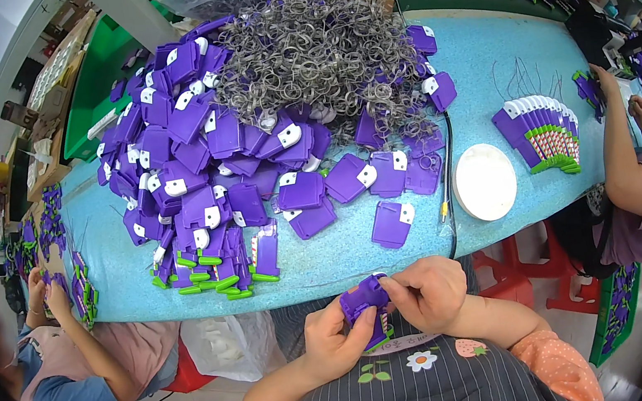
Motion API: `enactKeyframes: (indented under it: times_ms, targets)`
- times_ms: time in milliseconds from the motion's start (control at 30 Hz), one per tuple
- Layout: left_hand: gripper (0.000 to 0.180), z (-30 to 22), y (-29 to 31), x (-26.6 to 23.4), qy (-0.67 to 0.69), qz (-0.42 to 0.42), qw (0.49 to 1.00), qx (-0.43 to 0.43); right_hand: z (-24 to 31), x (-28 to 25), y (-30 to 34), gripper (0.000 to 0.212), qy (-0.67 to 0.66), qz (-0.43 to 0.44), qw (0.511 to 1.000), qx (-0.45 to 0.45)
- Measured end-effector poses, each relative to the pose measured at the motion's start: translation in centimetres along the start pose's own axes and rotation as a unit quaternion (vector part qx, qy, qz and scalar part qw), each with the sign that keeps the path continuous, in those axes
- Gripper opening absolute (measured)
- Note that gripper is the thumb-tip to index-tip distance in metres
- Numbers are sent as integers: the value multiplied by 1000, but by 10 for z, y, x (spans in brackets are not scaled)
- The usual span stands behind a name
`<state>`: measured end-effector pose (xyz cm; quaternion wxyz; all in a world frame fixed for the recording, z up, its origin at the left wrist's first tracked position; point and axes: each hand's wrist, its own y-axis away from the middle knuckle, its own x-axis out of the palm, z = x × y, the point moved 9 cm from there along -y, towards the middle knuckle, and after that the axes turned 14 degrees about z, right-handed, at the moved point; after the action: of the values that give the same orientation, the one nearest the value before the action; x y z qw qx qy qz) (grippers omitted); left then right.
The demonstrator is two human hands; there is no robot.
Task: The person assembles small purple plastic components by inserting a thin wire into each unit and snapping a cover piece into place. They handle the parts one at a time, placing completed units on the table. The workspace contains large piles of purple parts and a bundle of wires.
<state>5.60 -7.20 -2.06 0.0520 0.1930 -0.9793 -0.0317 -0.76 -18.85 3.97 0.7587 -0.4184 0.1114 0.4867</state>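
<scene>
In front of my apron, past the table's near edge, a small purple plastic casing is held up. My left hand is closed on its left side, thumb across the face. At the casing's upper right corner, the thumb and forefinger of my right hand pinch together; any small part between them is hidden. A red-and-white striped strip and a bit of green show along the casing's lower right. Just beyond on the table, a loose purple casing with a white corner lies flat.
A large heap of purple casings covers the table's left, beside tangled metal wire rings. Right of a black cable are a white round disc and a fanned row of green-tipped casings. People work at both sides.
</scene>
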Motion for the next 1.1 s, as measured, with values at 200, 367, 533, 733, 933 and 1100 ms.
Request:
enactKeyframes:
  times_ms: [200,367,533,733,933,1100]
  targets:
    - [26,6,0,-3,96,-19,995,-1,-2,6,-3,19,-1,-1,1000,0]
    - [26,11,2,-7,56,-26,998,0,-8,13,-9,18,-18,50,998,36]
    - [25,9,1,-8,30,-33,999,2,-8,12,-10,14,-29,39,998,35]
    - [22,4,1,-7,-17,-37,999,-2,-8,7,-10,13,-28,58,997,52]
    - [29,-21,-4,-2,-212,-32,974,71,-14,6,-7,13,-93,86,989,82]
    - [30,-37,-9,9,-343,19,934,98,-25,15,-10,11,-211,163,950,162]
